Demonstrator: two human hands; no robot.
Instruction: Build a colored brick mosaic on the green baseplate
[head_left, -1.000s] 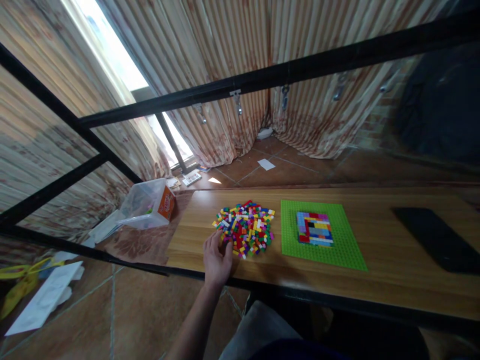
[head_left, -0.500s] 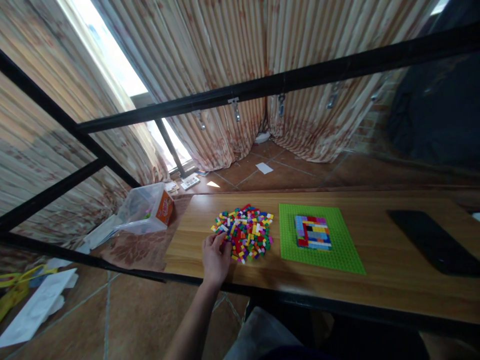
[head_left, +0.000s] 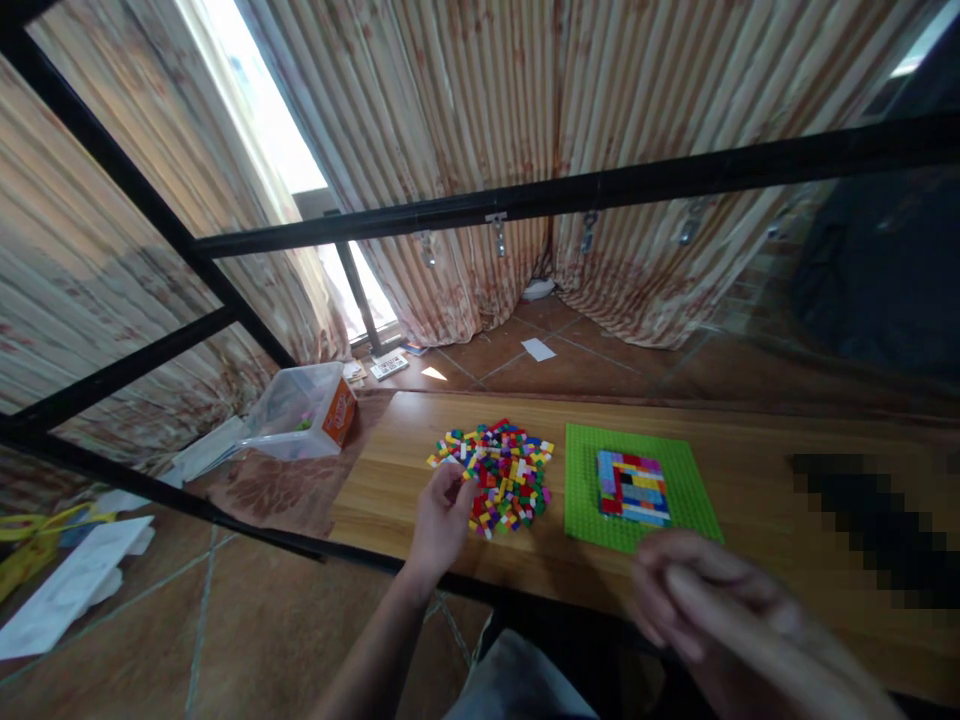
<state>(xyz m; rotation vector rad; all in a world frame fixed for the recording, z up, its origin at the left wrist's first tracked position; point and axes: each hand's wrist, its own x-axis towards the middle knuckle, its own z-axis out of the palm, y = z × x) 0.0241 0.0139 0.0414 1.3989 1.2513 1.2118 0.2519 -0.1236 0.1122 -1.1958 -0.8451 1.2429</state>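
A loose heap of small coloured toy bricks [head_left: 517, 480] lies on the wooden table. At its near left edge is my left hand [head_left: 441, 520], thumb and fingers drawn together; whatever they pinch is too small to make out against the heap. On the green baseplate [head_left: 585, 500] sits a block of joined bricks [head_left: 634, 488] in many colours, roughly square. My right hand [head_left: 705, 590] hovers in front of the plate's near edge, fingers curled and pressed together. It is slightly blurred, and anything in its pinch is hidden.
A blurred-out dark flat object [head_left: 877, 525] lies at the table's right. Left of the table, a clear plastic box [head_left: 300, 415] with an orange label stands on the floor. A black metal rail [head_left: 525, 203] crosses beyond the table, before curtains [head_left: 480, 110].
My right hand has come into view from the lower right. My left hand stays by the heap, its fingers drawn slightly back. The whole view has shifted a little.
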